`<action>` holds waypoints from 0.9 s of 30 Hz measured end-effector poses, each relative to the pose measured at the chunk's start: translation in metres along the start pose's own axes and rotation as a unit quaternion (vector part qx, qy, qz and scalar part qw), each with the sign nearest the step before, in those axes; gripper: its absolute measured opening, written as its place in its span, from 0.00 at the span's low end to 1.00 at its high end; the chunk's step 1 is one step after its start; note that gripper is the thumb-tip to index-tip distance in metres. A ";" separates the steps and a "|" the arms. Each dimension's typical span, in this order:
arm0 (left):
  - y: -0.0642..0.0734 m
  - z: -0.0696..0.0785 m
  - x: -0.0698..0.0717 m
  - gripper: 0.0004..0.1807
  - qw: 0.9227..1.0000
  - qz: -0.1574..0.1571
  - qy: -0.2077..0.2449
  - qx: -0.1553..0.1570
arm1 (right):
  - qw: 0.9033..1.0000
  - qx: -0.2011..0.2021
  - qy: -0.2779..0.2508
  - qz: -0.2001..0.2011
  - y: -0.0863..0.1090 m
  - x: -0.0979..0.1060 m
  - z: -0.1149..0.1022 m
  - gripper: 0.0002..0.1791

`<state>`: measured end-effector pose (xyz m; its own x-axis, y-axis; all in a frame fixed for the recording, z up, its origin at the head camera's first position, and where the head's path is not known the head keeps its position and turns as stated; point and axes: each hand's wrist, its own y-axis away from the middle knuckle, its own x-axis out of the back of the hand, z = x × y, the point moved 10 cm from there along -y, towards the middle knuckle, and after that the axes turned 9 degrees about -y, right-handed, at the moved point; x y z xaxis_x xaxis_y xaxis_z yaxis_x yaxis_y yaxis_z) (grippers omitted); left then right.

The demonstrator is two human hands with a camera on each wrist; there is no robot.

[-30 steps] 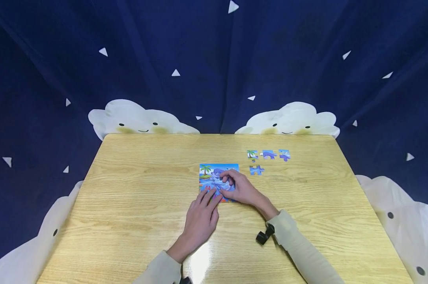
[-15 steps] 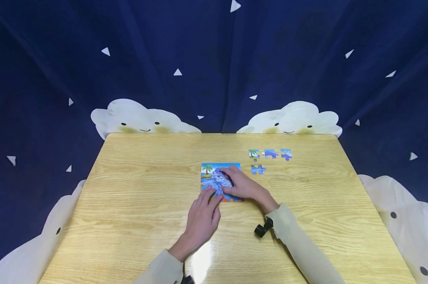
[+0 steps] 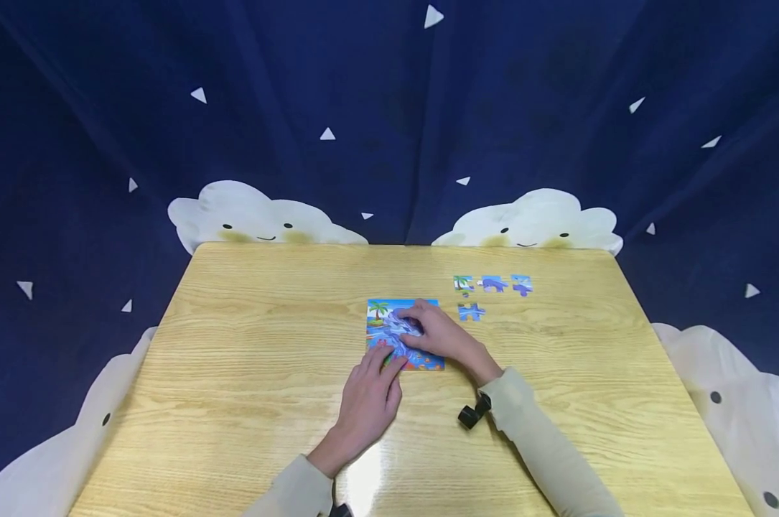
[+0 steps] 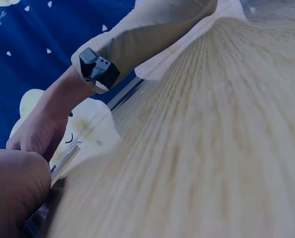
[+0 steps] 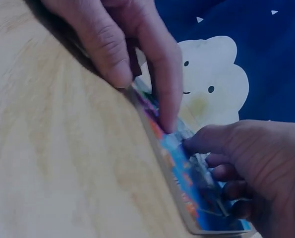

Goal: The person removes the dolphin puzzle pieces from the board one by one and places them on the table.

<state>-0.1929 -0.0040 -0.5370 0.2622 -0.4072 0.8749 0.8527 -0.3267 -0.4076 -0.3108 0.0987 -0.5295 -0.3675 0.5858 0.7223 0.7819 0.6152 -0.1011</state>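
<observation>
A small jigsaw puzzle (image 3: 436, 364) with a blue sea picture and a palm tree lies flat on the table. My left hand (image 3: 367, 393) rests at its near edge. In the right wrist view, the left index finger (image 5: 168, 99) reaches down onto the picture and the thumb stays by the edge. My right hand (image 3: 437, 332) bends over the right half, thumb and index fingertips apart on the picture. In the right wrist view, its other fingers (image 5: 224, 171) curl close over the surface. I cannot tell whether a piece sits between thumb and index.
Loose puzzle pieces lie beyond the right hand: a palm-tree piece (image 3: 462, 283), a purple-blue piece (image 3: 492, 284), another blue piece (image 3: 521, 283) and a wavy blue one (image 3: 472, 311). The wooden table (image 3: 253, 345) ends at a dark blue curtain (image 3: 376, 86) with white clouds.
My right thumb and index fingertips have shifted slightly left and away from me over the picture. The left hand keeps its place on the near edge, and the loose pieces lie as before.
</observation>
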 end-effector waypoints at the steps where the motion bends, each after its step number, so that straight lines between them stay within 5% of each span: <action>1: 0.000 0.000 0.000 0.21 1.000 -0.001 0.000 0.000 | 1.000 0.003 0.002 0.005 0.000 0.000 0.000 0.27; 14: 0.000 -0.001 0.000 0.21 1.000 0.005 0.010 0.002 | 0.995 0.038 0.000 0.092 -0.004 0.003 0.007 0.20; 27: 0.001 -0.001 0.002 0.21 1.000 0.010 0.008 0.001 | 0.995 0.049 0.000 0.090 -0.004 0.005 0.005 0.21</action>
<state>-0.1922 -0.0057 -0.5354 0.2712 -0.4278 0.8623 0.8486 -0.3166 -0.4239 -0.3179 0.1018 -0.5287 -0.2258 0.6916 0.6861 0.7823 0.5484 -0.2954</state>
